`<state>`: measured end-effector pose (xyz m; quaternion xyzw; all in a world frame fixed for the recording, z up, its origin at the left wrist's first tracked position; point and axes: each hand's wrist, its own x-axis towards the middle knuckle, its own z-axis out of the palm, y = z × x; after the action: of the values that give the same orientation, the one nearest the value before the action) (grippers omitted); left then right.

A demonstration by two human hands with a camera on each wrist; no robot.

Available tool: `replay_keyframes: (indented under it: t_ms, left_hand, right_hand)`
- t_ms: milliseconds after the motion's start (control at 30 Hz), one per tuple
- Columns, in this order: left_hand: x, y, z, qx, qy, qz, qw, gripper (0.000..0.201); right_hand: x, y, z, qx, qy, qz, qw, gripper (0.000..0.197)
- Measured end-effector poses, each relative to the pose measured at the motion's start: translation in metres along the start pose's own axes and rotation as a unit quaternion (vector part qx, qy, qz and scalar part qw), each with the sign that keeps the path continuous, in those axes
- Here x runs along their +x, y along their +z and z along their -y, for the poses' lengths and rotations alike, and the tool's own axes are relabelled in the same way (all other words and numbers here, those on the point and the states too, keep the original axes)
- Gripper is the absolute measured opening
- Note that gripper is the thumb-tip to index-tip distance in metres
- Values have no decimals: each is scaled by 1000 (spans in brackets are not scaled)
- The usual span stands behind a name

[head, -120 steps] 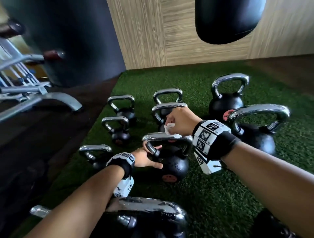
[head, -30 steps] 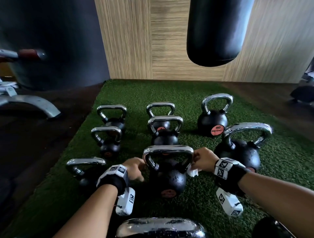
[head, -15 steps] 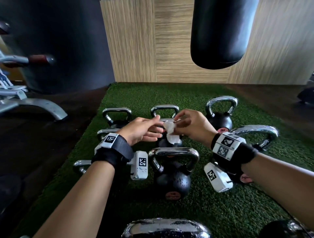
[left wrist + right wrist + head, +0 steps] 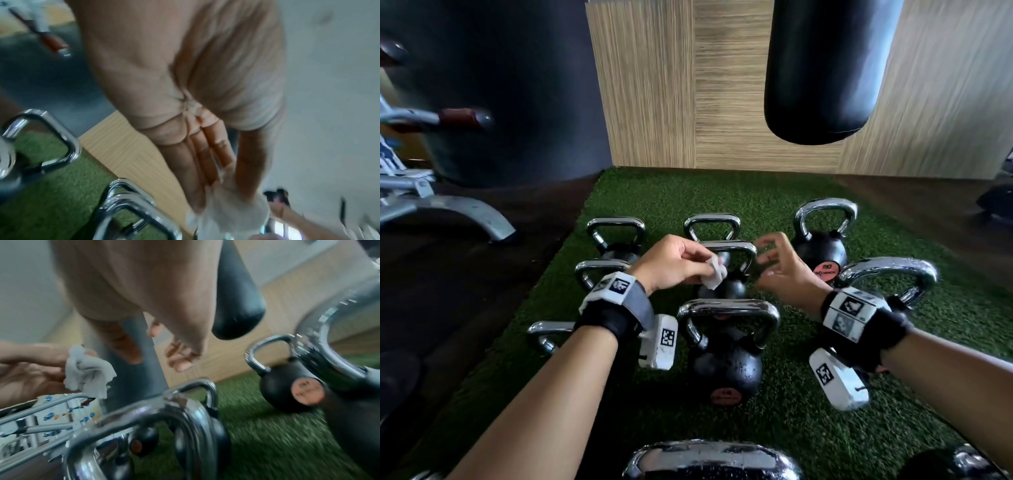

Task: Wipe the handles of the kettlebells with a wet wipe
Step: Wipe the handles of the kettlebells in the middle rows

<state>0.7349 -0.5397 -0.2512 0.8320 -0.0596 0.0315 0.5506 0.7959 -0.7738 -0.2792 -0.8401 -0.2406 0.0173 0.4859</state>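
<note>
The left hand [image 4: 674,262] pinched the limp, crumpled wet wipe [image 4: 714,275] just above the middle kettlebell's handle [image 4: 732,246]; the right hand [image 4: 779,270] hung loosely spread, empty — probably just let go. The chrome looked slick, so wrap it.

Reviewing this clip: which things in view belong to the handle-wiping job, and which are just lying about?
Part of the job:
- wet wipe, pinched in the left hand
- right hand, holding nothing
- kettlebells on the turf, such as the near kettlebell and the kettlebell behind it

Just lying about:
- punching bag
- grey machine leg
- wood-panel wall
</note>
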Motion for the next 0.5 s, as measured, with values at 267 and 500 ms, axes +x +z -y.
replay_keyframes:
  t_ms: [267, 500]
  left_hand:
    - [-11, 43, 15, 311, 94, 8, 946, 19]
    - [-19, 51, 23, 323, 109, 12, 940, 24]
  right_hand:
    - [-42, 25, -86, 31, 252, 272, 928, 29]
    - [-44, 66, -92, 198, 271, -5, 942, 32]
